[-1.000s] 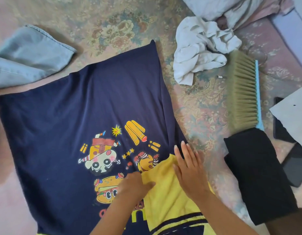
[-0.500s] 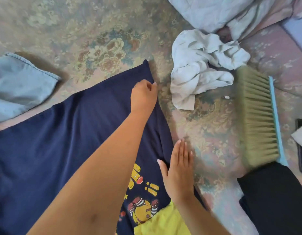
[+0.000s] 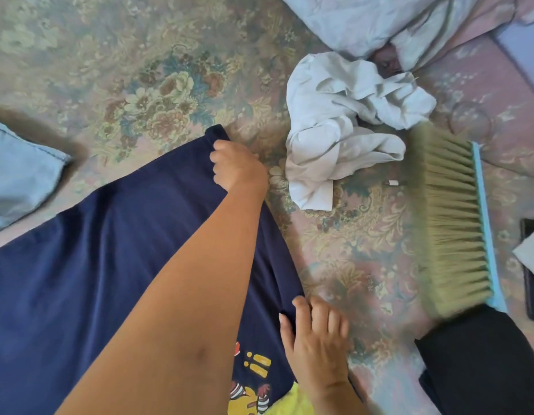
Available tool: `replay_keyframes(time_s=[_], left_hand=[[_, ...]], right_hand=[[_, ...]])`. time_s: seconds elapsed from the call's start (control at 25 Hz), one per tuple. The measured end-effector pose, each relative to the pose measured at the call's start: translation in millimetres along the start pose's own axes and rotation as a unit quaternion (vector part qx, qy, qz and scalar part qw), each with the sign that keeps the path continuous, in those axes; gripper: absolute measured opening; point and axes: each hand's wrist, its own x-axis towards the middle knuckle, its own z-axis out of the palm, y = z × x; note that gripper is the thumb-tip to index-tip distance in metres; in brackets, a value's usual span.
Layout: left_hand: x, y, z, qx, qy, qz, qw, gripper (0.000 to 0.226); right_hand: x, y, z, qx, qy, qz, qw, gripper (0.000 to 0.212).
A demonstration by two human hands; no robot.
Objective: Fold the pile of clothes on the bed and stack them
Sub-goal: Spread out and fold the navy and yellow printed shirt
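Observation:
A navy T-shirt (image 3: 89, 265) with a cartoon print and a yellow sleeve lies flat on the flowered bed cover (image 3: 140, 70). My left hand (image 3: 234, 166) reaches far forward and grips the shirt's far right corner with curled fingers. Near its right edge, closer to me, my right hand (image 3: 315, 333) pinches the fabric. A folded black garment (image 3: 481, 363) lies at the lower right. A crumpled white garment (image 3: 340, 130) sits beyond the shirt to the right.
A hand brush (image 3: 451, 223) with tan bristles and a light blue back lies to the right, touching the black garment. Light blue denim (image 3: 17, 178) lies at the left edge. More pale cloth (image 3: 379, 19) is bunched at the top right. A dark phone (image 3: 532, 274) lies at the right edge.
My left hand stretched from the print up to the shirt's far corner and took hold. My right hand went from lying flat to curling on the right edge.

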Motion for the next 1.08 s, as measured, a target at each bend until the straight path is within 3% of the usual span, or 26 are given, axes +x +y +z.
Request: replay_keyframes(time_s=[0.2,0.36,0.48,0.52,0.64,0.84,1.0,1.08], left_hand=[[26,-12,-17,-0.122,-0.118,-0.031,0.985,0.038],[23,-24,-51,-0.336,-0.169,-0.064,0.925,0.006],[25,-64,-77,-0.421,-0.188,-0.055,0.886,0.011],[27,-87,-82,-0.418,-0.182,-0.071,0.887,0.002],[36,-144,-78,-0.281,-0.15,-0.119,0.94,0.032],[48,-146,-85,-0.346,-0.101,-0.072,0.93,0.014],[32,-151,-88,-0.298,-0.213,-0.127,0.922,0.038],[32,-152,-90,-0.282,-0.239,-0.103,0.924,0.028]], right_hand=[[5,-11,-11,-0.01,-0.053,0.053,0.997,0.022],[0,-27,-33,0.042,-0.033,0.067,0.996,0.018],[-16,-42,-40,0.117,-0.016,0.046,0.992,0.009],[-23,-46,-37,0.134,-0.026,0.037,0.99,0.009],[-38,-51,-26,0.117,-0.096,0.001,0.988,0.026],[-61,-44,-31,0.067,-0.175,-0.054,0.981,0.051],[-87,-29,-32,-0.011,-0.208,0.02,0.978,0.058],[-96,-28,-32,-0.015,-0.207,0.021,0.978,0.053]])
